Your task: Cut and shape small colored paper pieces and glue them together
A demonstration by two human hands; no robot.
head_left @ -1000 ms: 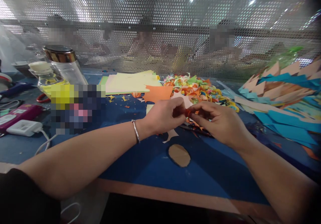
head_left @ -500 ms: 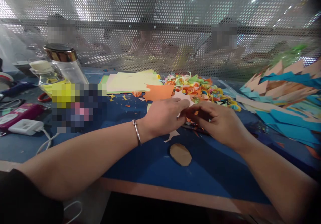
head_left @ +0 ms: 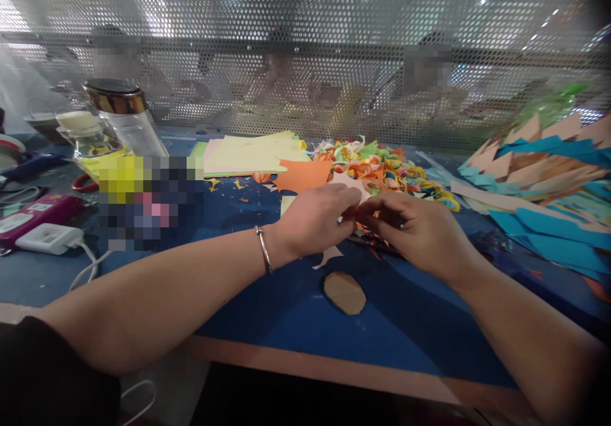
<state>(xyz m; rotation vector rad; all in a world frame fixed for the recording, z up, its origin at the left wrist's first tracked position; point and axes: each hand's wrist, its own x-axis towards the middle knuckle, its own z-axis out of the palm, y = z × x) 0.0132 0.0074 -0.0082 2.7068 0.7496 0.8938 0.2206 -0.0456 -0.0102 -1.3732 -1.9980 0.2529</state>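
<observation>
My left hand [head_left: 317, 219], with a silver bangle at the wrist, reaches in from the left with its fingers closed. A pale pink piece of paper [head_left: 351, 184] with a jagged edge sticks out past those fingers, which grip it. Against its fingertips, my right hand [head_left: 420, 232] is pinched; what lies between its thumb and fingers is hidden. Just behind both hands lies an orange sheet of paper [head_left: 305, 176] with cut edges. A pale curved paper scrap [head_left: 329, 257] rests below the left hand. Nearer to me is a brown oval cardboard piece [head_left: 345, 293], flat on the blue tabletop [head_left: 286, 311].
A heap of colourful curled paper pieces [head_left: 382, 165] sits behind my hands, beside stacked pale yellow sheets [head_left: 252, 152]. Blue and peach pointed papers [head_left: 548, 152] pile up at right. Bottles [head_left: 128, 120] and a white charger [head_left: 50, 239] stand left. A perforated metal screen [head_left: 305, 88] closes the back.
Both hands hold nearly the same place and pose. The view has shifted only very slightly.
</observation>
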